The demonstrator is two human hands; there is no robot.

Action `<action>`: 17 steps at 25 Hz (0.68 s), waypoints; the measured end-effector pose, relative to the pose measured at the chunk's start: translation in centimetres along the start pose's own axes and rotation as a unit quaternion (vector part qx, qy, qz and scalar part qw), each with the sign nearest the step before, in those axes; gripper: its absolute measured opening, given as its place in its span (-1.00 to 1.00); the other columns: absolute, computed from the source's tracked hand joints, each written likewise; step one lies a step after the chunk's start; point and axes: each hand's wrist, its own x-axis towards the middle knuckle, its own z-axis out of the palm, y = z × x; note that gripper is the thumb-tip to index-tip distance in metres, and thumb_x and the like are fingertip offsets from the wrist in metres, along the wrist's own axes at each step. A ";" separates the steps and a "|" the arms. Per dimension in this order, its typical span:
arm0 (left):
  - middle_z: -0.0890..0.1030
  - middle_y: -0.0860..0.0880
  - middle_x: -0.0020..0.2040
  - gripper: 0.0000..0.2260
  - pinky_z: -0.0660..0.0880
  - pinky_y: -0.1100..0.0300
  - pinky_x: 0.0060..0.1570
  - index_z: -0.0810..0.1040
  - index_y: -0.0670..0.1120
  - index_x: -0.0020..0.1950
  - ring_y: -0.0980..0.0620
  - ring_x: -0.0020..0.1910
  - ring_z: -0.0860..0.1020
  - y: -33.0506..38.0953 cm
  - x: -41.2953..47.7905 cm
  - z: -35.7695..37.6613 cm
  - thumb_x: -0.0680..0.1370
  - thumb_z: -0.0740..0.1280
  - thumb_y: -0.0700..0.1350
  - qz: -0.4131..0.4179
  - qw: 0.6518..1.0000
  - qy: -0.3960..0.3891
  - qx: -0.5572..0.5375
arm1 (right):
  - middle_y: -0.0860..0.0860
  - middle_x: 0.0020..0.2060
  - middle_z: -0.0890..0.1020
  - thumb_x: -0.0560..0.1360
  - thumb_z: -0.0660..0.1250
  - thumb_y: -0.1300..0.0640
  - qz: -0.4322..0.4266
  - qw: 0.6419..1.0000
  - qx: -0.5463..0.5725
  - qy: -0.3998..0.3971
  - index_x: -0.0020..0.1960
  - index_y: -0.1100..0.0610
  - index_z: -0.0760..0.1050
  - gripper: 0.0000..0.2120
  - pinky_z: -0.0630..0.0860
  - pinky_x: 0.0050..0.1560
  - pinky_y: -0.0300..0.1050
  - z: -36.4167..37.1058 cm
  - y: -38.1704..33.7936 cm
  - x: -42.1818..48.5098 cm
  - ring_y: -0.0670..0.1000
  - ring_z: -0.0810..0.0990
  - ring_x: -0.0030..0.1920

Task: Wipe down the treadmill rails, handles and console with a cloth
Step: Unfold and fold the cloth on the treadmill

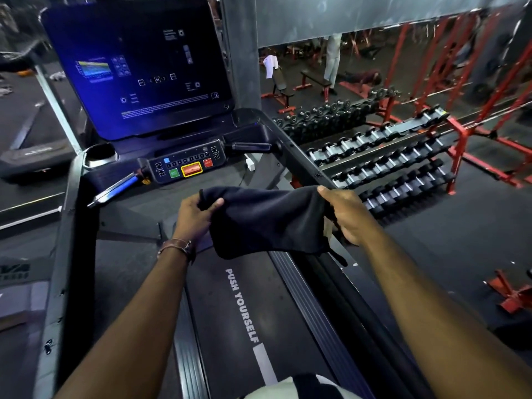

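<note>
Cloth: the dark cloth (264, 220) is in the centre of the frame, stretched between both hands above the treadmill belt (241, 303), with its lower edge sagging.
Left hand: the left hand (198, 214) pinches the cloth's left corner, thumb on top and fingers curled under.
Right hand: the right hand (345, 217) grasps the bunched right edge, fingers wrapped round it.
Right rail: the right rail (302, 156) runs diagonally from the console at upper centre down towards the lower right. It passes right by the right hand, though I cannot tell if they touch.
Left rail: the left rail (72, 240) stands along the left edge, well apart from both hands.
Handles: the left handle (115, 190) and right handle (250, 146) stick out on either side of the button panel (184, 165).
Console: the console screen (138, 67) fills the upper left, above the panel and well above the hands.
Beside: a dumbbell rack (388, 156) stands at right.
Key relation: the right rail is the closest surface. Its long axis leads away from the right hand, so that hand probably wipes first.
</note>
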 end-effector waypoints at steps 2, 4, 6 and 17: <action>0.69 0.06 -0.20 -0.87 0.59 0.10 -0.16 0.66 -0.09 -0.09 0.12 -0.20 0.62 0.4 0.8 1.0 0.42 0.49 -0.08 0.012 0.996 0.062 0.058 | 0.09 -0.33 0.52 0.57 0.32 -0.08 -0.037 0.989 -0.138 0.022 -0.21 0.24 0.55 -0.61 0.44 -0.20 -0.04 0.4 -0.9 0.8 0.03 0.50 -0.26; 0.70 -0.04 -0.15 -0.77 0.58 0.07 -0.11 0.67 -0.10 -0.05 -0.02 -0.14 0.64 1.2 0.9 2.6 0.37 0.49 -0.01 0.013 0.978 0.141 0.154 | 0.08 -0.30 0.50 0.57 0.32 -0.07 -0.104 0.948 -0.293 0.067 -0.23 0.22 0.53 -0.62 0.37 -0.19 -0.08 1.8 -1.7 1.1 0.02 0.45 -0.27; 0.69 -0.06 -0.11 -0.74 0.55 0.11 -0.09 0.65 -0.13 0.00 -0.01 -0.11 0.62 2.6 -0.4 5.5 0.41 0.47 0.01 0.046 0.972 0.140 0.185 | 0.12 -0.02 0.49 0.58 0.32 0.02 -0.159 0.904 -0.390 0.066 -0.03 0.28 0.56 -0.71 0.39 -0.05 -0.13 4.6 -2.3 -0.1 0.04 0.45 -0.13; 0.63 -0.22 0.06 -0.77 0.57 0.11 -0.07 0.54 -0.24 0.20 -0.07 -0.04 0.61 4.9 -4.5 9.2 0.56 0.29 -0.26 -0.115 0.934 -0.084 -0.328 | 0.04 0.19 0.52 0.35 0.47 0.26 -0.298 0.923 -0.214 0.116 -0.06 -0.04 0.71 -0.74 0.47 0.28 -0.11 4.1 1.4 -3.7 0.00 0.52 0.23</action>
